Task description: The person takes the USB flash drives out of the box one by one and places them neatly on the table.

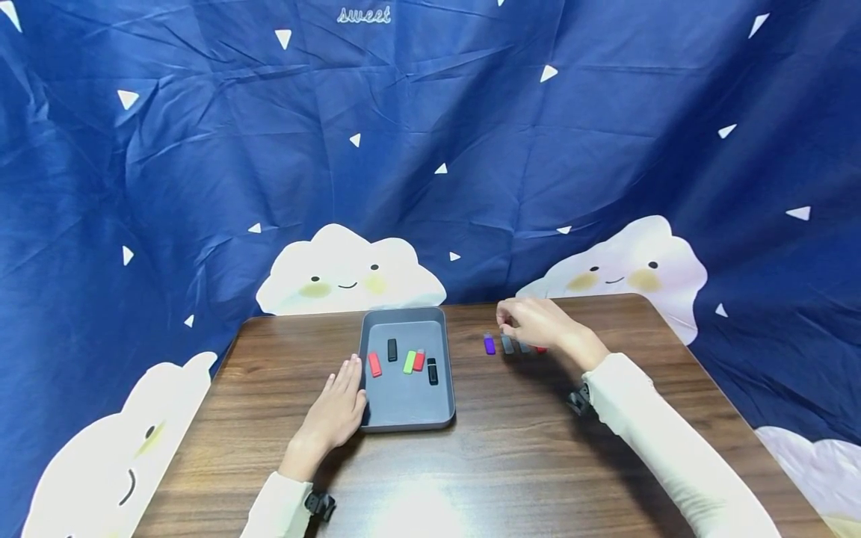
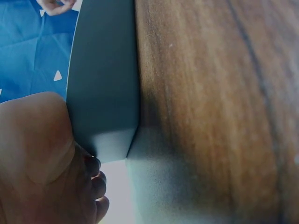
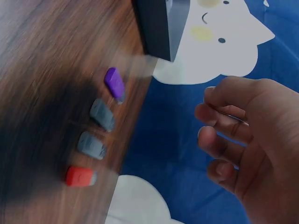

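Steadying appears to be assigned to the left hand, which is being held flat, fingers straight, against the left wall of the tray, probably so that sliding is being prevented. The right hand is being held over a row of sticks on the table, fingers loosely curved, narrowly spaced, nothing being gripped. The row is being presented on the tray's right, presumably for the nearer hand; gaps are being left, likely so that each can be gripped singly. Count, table: four are being seen: one purple stick, two grey sticks, one red stick. Count, tray: five are being held on its floor: two red sticks, two black sticks, one green stick.
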{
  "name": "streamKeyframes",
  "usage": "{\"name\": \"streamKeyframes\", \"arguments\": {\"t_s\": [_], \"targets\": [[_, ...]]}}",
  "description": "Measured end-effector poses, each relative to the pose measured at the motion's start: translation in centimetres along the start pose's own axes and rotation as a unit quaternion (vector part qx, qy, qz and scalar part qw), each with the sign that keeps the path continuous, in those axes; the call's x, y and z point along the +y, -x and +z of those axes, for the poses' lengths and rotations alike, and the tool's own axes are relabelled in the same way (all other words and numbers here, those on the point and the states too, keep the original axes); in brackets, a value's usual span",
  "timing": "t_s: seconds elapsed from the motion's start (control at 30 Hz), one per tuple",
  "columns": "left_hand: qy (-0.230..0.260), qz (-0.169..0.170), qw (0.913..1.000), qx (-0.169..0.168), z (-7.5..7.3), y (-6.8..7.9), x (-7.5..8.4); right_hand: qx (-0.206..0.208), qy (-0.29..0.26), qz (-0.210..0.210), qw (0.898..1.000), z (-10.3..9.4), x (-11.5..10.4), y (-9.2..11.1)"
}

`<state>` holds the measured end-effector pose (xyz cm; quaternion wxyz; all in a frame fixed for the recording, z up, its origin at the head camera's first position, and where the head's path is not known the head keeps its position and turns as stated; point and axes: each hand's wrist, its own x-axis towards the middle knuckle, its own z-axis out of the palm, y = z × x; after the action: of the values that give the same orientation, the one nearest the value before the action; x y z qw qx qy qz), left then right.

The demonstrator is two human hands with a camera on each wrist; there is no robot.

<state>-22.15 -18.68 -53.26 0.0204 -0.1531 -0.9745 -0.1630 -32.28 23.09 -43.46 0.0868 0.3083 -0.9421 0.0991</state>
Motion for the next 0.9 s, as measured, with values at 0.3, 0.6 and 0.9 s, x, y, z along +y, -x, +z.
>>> {"name": "streamKeyframes", "arguments": {"t_s": [0.3, 0.6, 0.9], "targets": [[-0.001, 0.001, 1.0000, -0.002, 0.0, 0.0, 0.1, -0.023, -0.023, 0.015, 0.999, -0.3, -2.0, -1.4], [0.003, 0.001, 1.0000, -0.002, 0.1, -0.1, 0.0, -0.046, -0.028, 0.022, 0.998, -0.3, -3.5, -2.8], [0.013, 0.013, 0.9997, 0.019, 0.4, -0.1, -0.3, -0.046, -0.015, 0.015, 0.999, -0.1, -4.9, -4.2]]}}
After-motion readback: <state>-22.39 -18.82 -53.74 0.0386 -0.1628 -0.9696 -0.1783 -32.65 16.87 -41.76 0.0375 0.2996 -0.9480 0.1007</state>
